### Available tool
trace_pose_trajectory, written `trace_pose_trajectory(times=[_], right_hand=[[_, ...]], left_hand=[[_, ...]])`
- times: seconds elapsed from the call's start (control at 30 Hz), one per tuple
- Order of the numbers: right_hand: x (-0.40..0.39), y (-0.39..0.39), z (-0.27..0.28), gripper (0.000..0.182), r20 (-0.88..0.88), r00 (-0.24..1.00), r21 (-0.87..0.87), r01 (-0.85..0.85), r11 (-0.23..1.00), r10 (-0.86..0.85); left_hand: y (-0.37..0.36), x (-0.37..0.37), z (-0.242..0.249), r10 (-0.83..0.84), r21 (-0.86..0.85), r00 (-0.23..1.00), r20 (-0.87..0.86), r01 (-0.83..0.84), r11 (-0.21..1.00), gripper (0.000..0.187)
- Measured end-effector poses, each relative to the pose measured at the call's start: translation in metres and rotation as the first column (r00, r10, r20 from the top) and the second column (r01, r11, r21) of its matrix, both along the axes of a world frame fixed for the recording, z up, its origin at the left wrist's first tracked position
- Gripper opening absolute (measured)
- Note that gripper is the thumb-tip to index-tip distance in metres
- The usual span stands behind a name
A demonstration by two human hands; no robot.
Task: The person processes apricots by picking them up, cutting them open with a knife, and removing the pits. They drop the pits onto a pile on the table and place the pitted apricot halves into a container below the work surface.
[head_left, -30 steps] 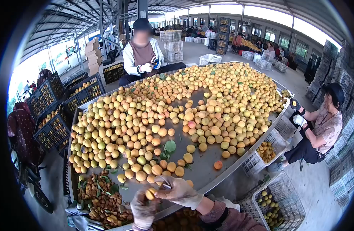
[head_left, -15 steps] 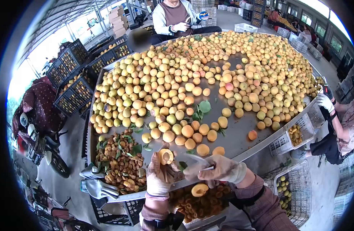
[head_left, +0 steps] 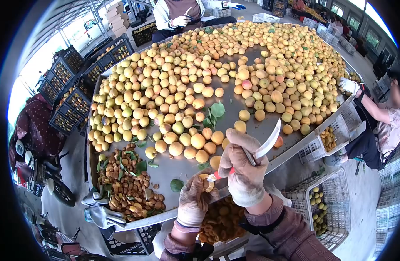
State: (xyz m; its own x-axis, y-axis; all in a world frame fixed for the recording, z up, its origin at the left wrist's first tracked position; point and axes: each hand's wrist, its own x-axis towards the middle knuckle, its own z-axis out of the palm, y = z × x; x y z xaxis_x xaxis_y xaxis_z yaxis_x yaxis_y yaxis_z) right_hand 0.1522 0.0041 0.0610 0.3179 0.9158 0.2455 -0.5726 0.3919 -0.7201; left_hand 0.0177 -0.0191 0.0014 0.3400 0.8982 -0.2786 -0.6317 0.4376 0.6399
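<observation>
Head view: right hand (head_left: 244,174) has turned its knife blade (head_left: 268,142) upward.

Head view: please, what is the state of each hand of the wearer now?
Left hand: closed around a fruit piece.
Right hand: closed, holding a curved knife and a red tool.

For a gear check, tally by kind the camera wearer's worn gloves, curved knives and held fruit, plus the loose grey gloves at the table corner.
Worn gloves: 2
Curved knife: 1
Held fruit: 1
Loose grey gloves: 2
Total: 6
</observation>
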Motion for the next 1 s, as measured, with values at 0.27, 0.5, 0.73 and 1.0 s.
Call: trace_pose_trajectory(times=[0.27,0.5,0.73,1.0], right_hand=[[-0.008,0.005,-0.009,0.027,0.074,0.997,0.054,-0.012,0.998,0.008],[-0.001,0.037,-0.044,0.024,-0.384,0.912,-0.062,-0.177,0.982,0.14],[-0.013,0.043,-0.05,0.025,-0.528,0.844,-0.15,-0.204,0.968,0.096],[-0.018,0.018,-0.024,0.026,-0.201,0.977,-0.082,-0.081,0.993,0.063]], left_hand=[[-0.003,0.004,-0.009,0.132,0.075,0.972,-0.192,-0.119,0.99,0.041],[0.007,-0.013,-0.006,0.052,-0.073,0.99,-0.129,-0.061,0.995,0.039],[0.012,-0.019,-0.009,0.066,-0.183,0.992,0.106,-0.045,0.982,0.035],[0.011,-0.016,-0.016,0.088,-0.052,0.992,-0.091,-0.093,0.994,0.038]])
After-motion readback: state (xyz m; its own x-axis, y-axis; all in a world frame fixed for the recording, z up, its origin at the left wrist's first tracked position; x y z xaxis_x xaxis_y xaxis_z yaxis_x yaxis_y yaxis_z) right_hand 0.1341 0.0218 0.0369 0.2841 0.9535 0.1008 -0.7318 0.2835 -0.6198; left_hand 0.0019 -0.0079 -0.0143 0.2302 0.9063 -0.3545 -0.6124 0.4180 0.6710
